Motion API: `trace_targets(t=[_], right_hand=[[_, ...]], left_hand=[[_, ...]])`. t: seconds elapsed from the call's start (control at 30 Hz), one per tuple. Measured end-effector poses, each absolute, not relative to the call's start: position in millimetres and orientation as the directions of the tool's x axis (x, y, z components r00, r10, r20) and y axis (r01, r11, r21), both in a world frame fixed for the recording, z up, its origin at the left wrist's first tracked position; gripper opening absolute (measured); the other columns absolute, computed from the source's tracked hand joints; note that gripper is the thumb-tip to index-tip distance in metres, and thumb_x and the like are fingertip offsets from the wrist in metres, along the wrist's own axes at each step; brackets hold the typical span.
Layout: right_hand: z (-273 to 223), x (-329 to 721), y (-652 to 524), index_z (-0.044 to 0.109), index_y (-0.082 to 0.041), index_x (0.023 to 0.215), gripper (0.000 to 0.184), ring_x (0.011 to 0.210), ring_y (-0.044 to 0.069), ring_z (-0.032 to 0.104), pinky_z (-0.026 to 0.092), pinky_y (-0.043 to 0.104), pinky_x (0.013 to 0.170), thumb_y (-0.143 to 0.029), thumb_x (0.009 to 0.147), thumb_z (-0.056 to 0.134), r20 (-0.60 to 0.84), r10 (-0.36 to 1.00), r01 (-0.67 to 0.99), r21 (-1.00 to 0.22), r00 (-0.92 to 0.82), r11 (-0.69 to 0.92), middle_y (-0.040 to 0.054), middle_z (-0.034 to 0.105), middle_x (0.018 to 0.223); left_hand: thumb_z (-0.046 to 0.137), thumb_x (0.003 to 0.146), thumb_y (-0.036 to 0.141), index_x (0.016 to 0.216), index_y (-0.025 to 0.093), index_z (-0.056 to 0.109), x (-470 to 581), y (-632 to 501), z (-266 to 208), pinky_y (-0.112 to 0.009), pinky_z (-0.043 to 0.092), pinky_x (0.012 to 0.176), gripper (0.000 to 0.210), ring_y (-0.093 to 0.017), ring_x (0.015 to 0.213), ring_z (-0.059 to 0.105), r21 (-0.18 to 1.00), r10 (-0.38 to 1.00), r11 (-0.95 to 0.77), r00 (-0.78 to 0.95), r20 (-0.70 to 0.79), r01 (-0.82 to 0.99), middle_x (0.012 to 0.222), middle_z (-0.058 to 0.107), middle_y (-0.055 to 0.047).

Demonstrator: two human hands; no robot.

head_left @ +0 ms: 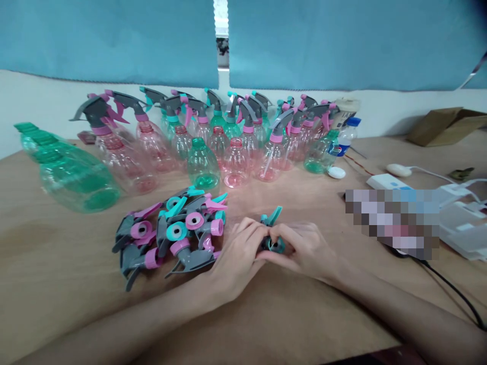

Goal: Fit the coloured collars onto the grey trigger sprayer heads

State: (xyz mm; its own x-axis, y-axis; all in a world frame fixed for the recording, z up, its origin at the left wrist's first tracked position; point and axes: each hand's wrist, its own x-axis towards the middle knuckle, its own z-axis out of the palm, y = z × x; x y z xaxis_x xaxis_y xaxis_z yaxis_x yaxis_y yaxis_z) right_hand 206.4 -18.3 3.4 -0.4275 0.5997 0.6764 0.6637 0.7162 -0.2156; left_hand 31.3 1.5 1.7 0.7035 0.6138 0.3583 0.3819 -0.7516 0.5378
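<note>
At middle of tan tabletop (182, 329): grey-and-teal plastic trigger spray head (280, 247), pinched between left hand (239, 248) and right hand (306, 248), each with fingers curled mostly closed; turned collar-up, likely for fingertip access. Just left, loose pile of grey, pink and teal plastic spray heads (169, 233), seemingly for easy reach. Beyond, upright translucent green and pink plastic bottles (236, 167), some open-necked, perhaps set back to free space.

Pepsi branding on the blue label (343, 150) of a clear bottle (347, 136), dark lettering (340, 122) on the pale packet (347, 105) behind it, too blurred to read
</note>
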Motion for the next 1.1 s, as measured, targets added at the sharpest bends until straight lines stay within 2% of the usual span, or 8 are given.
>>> trace_targets(t=[0.43,0.77,0.83,0.97,1.1], right_hand=[[1.0,208.3,-15.8,0.053,-0.018,0.069,0.030,0.047,0.009,0.050,0.034,0.022,0.047,-0.039,0.090,0.053,0.667,0.552,0.618,-0.171,-0.500,0.767,-0.0029,0.055,0.054],[4.0,208.1,-15.8,0.048,-0.018,0.056,0.044,0.044,0.009,0.045,0.030,0.024,0.044,-0.036,0.095,0.044,0.661,0.524,0.624,-0.107,-0.538,0.774,-0.0022,0.051,0.049],[3.0,208.8,-15.8,0.047,-0.018,0.054,0.045,0.044,0.009,0.044,0.030,0.024,0.044,-0.036,0.096,0.043,0.654,0.531,0.617,-0.122,-0.539,0.777,-0.0024,0.050,0.049],[0.1,209.2,-16.5,0.052,-0.018,0.063,0.036,0.046,0.008,0.045,0.032,0.022,0.045,-0.038,0.094,0.047,0.645,0.588,0.642,-0.191,-0.488,0.742,-0.0026,0.052,0.055],[2.1,209.4,-19.6,0.050,-0.018,0.064,0.033,0.043,0.007,0.044,0.035,0.020,0.043,-0.037,0.091,0.052,0.627,0.690,0.651,-0.360,-0.361,0.668,-0.0047,0.050,0.053]], left_hand=[[0.040,0.094,0.040,0.092,0.016,0.052,31.5,0.8,1.5,-0.037,0.038,0.077,0.027,-0.023,0.089,0.047,0.535,0.612,-0.751,0.711,0.346,0.386,0.093,0.058,-0.006],[0.048,0.093,0.033,0.100,0.018,0.054,31.8,-1.2,5.0,-0.038,0.037,0.081,0.019,-0.024,0.096,0.049,0.551,0.637,-0.724,0.709,0.303,0.414,0.103,0.062,-0.006],[0.052,0.091,0.030,0.103,0.018,0.054,31.6,-1.0,5.2,-0.038,0.038,0.081,0.017,-0.024,0.098,0.049,0.545,0.645,-0.719,0.706,0.292,0.431,0.106,0.061,-0.006],[0.055,0.089,0.027,0.110,0.019,0.053,31.5,0.5,5.5,-0.039,0.040,0.083,0.022,-0.024,0.100,0.049,0.571,0.685,-0.683,0.669,0.287,0.455,0.106,0.061,-0.006],[0.056,0.089,0.021,0.108,0.019,0.054,32.4,1.4,6.1,-0.038,0.041,0.085,0.020,-0.023,0.100,0.048,0.615,0.714,-0.653,0.630,0.306,0.441,0.104,0.061,-0.005]])
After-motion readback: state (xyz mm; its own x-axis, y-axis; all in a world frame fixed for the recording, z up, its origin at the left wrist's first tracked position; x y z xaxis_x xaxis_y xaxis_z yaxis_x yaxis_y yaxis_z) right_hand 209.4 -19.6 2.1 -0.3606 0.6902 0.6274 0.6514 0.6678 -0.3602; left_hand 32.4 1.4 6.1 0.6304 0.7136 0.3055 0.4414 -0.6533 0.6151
